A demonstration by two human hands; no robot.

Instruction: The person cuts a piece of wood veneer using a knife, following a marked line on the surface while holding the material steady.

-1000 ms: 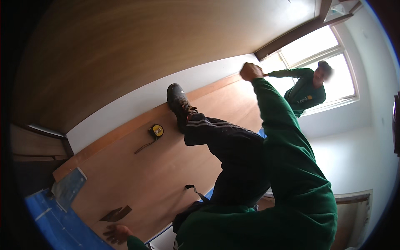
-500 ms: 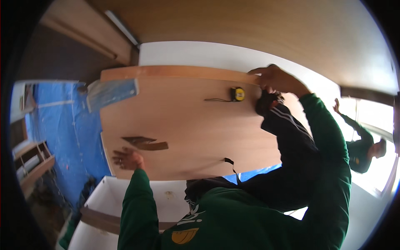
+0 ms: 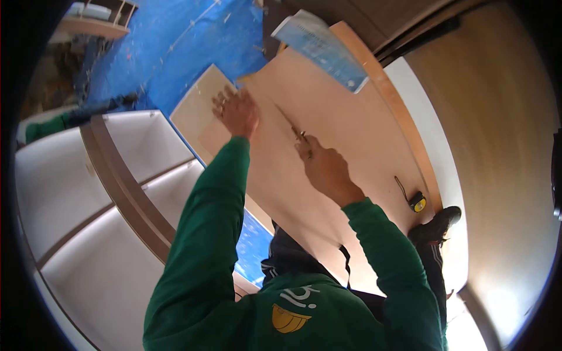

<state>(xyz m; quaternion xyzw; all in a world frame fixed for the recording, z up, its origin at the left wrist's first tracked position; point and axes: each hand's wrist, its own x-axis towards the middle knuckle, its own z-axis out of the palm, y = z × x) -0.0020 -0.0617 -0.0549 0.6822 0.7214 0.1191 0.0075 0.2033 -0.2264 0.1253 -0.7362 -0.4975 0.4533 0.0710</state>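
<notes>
My left hand lies with fingers spread on a pale wooden panel, near its edge on the left. My right hand is closed on a thin brown tool above the middle of the panel. A narrow, dark, blade-like part points from it toward the far left. Its exact kind is blurred and partly hidden by my fingers. On the panel to the right of my right hand rests a yellow and black tape measure with a dark wrist strap.
A blue and clear plastic packet lies at the panel's far end. Blue sheeting covers the floor beyond. White open compartments with brown edges stand at left. A wooden surface borders the right, and my shoe is beside the panel.
The view has turned toward the left. My right hand has left the panel's far edge and now holds the brown tool that lay on the panel. The left hand stays on the panel.
</notes>
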